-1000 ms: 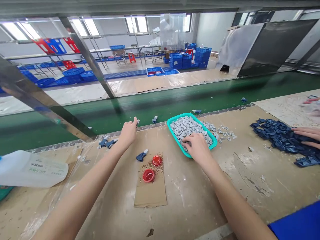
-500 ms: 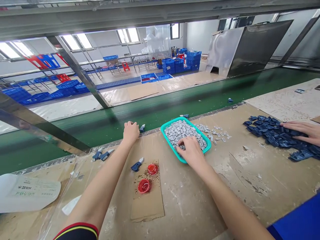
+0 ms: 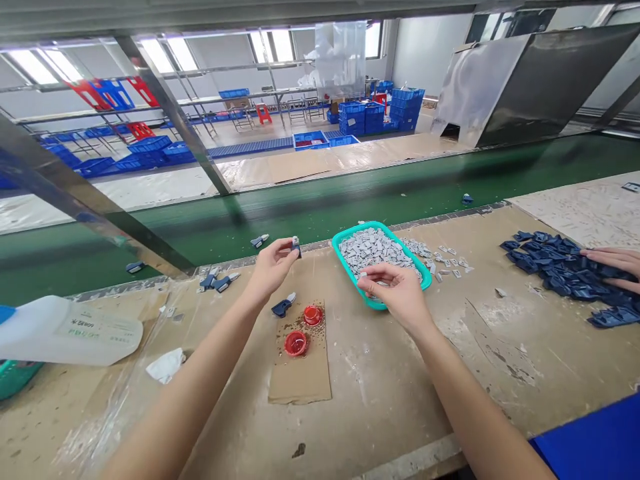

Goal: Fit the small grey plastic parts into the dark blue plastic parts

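My left hand is closed in a pinch on a small navy plastic part with a pale grey tip, held up near the green belt's front edge. My right hand pinches a small grey plastic piece, mostly covered by the fingers, over the front of a turquoise basket. Grey pieces of the same sort fill that basket. Between my arms, two red cups stand on a wet-spotted cardboard strip. A navy part with a grey tip lies beside them.
A green conveyor belt runs across, carrying a few navy parts. Several more lie by a metal post. At left rests a translucent bottle. Another person's hand touches a navy pile at right.
My left hand has come up from the belt's edge, showing the navy part in its fingers. My right hand has lifted out of the grey pieces with one in its pinch. The view has shifted.
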Available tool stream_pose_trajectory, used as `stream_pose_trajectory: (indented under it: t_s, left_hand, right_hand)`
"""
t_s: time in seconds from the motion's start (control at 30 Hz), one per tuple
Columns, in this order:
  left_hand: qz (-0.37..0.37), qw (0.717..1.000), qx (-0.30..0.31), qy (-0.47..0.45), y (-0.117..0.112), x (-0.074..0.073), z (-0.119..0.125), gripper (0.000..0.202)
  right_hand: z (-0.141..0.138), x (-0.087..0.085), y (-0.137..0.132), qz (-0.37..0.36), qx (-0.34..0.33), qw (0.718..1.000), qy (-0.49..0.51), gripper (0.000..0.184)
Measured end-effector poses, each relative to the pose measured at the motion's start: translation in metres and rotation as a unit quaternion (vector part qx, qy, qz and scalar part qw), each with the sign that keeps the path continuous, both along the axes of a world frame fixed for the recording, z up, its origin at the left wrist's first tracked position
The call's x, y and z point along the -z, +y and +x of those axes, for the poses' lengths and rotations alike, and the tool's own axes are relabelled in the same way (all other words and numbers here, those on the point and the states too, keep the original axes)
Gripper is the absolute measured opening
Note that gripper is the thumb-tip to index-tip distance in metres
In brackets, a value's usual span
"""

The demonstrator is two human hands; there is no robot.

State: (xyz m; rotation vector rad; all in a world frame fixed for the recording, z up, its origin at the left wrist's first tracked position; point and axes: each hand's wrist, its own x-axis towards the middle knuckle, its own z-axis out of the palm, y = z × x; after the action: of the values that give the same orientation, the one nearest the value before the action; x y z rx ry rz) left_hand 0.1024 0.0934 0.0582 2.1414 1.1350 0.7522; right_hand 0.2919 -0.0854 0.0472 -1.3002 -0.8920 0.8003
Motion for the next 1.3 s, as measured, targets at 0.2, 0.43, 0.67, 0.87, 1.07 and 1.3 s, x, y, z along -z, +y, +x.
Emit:
stream_pose_trajectory:
  t_s: [0.2, 0.43, 0.67, 0.87, 1.07, 1.3]
  left_hand:
    - [-0.232, 0.931, -0.018, -0.281, -0.092, -0.018, -0.052, 0.03]
    - [-0.265, 0.877, -0.149, -0.373, -0.119, 0.002, -0.081, 0.03]
    - [-0.267, 0.871, -0.154, -0.384, -0.124, 0.011, -0.081, 0.028]
    - [-0.264, 0.884, -0.144, -0.358, -0.128, 0.014, -0.079, 0.027]
    - [-0.28, 0.883, -0.134, -0.352, -0.134, 0.016, -0.07, 0.03]
    - [-0.271, 0.891, -0.125, -0.341, -0.141, 0.015, -0.06, 0.032]
  right_hand:
    - [-0.04, 0.003, -0.004, -0.019, -0.141, 0.985, 0.094, 0.022]
    - [-0.065, 0.022, 0.005, -0.098, -0.131, 0.985, 0.055, 0.031]
    - [-0.074, 0.032, 0.013, -0.116, -0.098, 0.988, -0.013, 0.03]
    - [-0.074, 0.034, 0.015, -0.105, -0.103, 0.989, -0.01, 0.028]
    - [-0.071, 0.018, 0.008, -0.11, -0.126, 0.985, 0.05, 0.03]
    - [-0.08, 0.004, -0.004, -0.097, -0.189, 0.973, 0.089, 0.027]
